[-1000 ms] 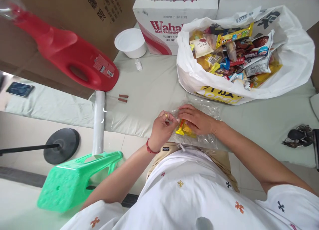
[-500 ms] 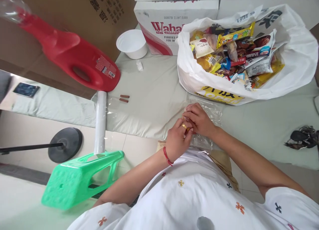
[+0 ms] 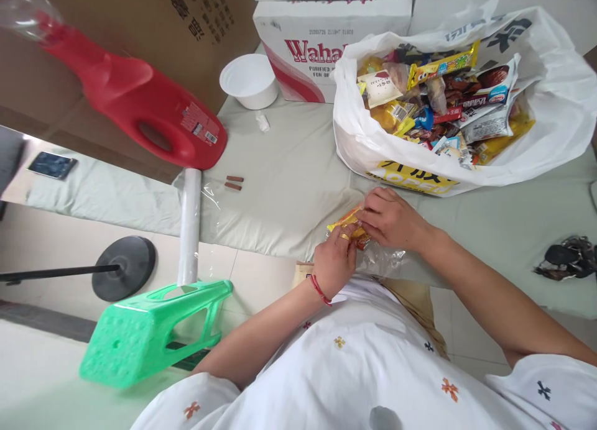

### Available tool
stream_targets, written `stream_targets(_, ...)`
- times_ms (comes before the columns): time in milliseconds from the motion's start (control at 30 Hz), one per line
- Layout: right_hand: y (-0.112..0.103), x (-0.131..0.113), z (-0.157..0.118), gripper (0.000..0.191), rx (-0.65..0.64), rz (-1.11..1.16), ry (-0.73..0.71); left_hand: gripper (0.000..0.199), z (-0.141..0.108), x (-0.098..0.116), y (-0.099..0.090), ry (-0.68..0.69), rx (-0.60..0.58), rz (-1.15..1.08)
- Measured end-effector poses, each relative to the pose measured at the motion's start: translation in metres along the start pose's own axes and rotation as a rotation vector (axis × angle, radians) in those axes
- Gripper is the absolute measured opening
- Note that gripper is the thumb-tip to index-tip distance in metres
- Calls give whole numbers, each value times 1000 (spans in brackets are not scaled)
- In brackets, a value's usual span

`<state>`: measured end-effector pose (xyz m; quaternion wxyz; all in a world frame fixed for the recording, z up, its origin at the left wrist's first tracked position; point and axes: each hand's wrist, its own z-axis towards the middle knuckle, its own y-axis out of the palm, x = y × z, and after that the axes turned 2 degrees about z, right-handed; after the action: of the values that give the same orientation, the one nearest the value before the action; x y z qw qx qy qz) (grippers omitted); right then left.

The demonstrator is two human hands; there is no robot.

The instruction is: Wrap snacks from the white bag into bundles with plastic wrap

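At the near edge of the cloth-covered table, a small yellow-and-orange snack packet [image 3: 347, 220] is pinched between both hands. My left hand [image 3: 336, 259], with a gold ring and a red wrist string, grips its near side. Fingers of my right hand [image 3: 389, 220] are bent over its right end and cover part of it. Crinkled clear plastic [image 3: 385, 259] lies just below my right hand. Beyond the hands stands an open white bag [image 3: 396, 163] full of wrapped snacks.
A red jug [image 3: 153, 110] and a white bowl [image 3: 249, 85] are at the left back, near a Wahaha box [image 3: 303, 63]. Two brown strips [image 3: 233, 182] and a plastic roll [image 3: 189, 231] lie left. A green stool [image 3: 125, 337] is lower left; dark tangled items [image 3: 566, 256] are right.
The yellow-and-orange packet now shows between my hands, where the fingers were bunched over clear plastic. My right hand has shifted slightly right, and the plastic is more crumpled.
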<state>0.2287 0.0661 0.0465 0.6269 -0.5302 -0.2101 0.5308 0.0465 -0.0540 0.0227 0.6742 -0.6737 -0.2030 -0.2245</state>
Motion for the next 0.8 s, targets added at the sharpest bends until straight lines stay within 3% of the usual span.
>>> stream_targets(233, -19, 8, -24, 33, -58, -217, 91, 33, -1, -4, 5, 32, 8, 124)
stream_targets(533, -13, 19, -67, 23, -121, -209, 292, 42, -1, -8, 10, 148, 26, 244)
stream_targets(600, -20, 9, -64, 23, -45, -231, 374, 41, 0, -8, 11, 139, 28, 237)
stream_targets(667, -27, -7, -55, 26, 117, -248, 430, 41, -3, -9, 12, 150, 40, 207)
stream_targets(733, -28, -24, -41, 31, 219, -204, 374, 40, -10, -13, 13, 185, 70, 153)
stream_targets(800, -19, -37, -29, 34, 191, -115, 234, 36, -22, -20, 13, 201, 144, 121)
